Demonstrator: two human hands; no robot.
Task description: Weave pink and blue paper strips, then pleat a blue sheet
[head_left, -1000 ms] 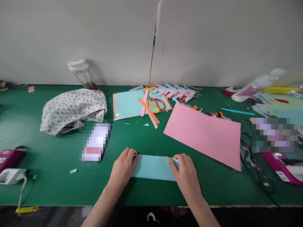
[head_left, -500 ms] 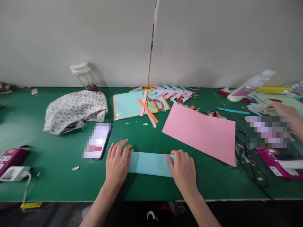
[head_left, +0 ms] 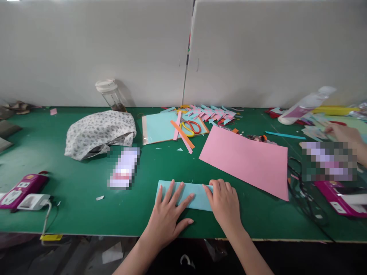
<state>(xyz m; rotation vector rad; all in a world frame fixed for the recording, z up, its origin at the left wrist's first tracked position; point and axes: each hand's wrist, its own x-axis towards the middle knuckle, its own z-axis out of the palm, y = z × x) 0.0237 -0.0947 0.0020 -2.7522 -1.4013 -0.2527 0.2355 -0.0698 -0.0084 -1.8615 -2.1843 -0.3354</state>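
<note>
A strip of folded light blue paper (head_left: 200, 198) lies on the green table near its front edge. My left hand (head_left: 166, 212) rests flat on the left part of this paper, fingers spread across it and the thumb stretched out over the table. At the right end my right hand (head_left: 225, 200) is curled, with thumb and fingers closed on the paper's edge. To the upper right of that hand lies a sheet of pink paper (head_left: 246, 162).
Scissors (head_left: 187, 130) and orange and pink paper strips lie on a light blue pack (head_left: 159, 128) further back. A phone (head_left: 124, 168), printed cloth (head_left: 100, 131), cup (head_left: 110, 95) and purple power strip (head_left: 24, 191) stand leftward. Another person's hand (head_left: 345, 135) is at far right.
My left hand has moved from the paper's left end onto its surface, flattening with fingers spread. My right hand keeps its place at the right end. The camera view has shifted slightly.
</note>
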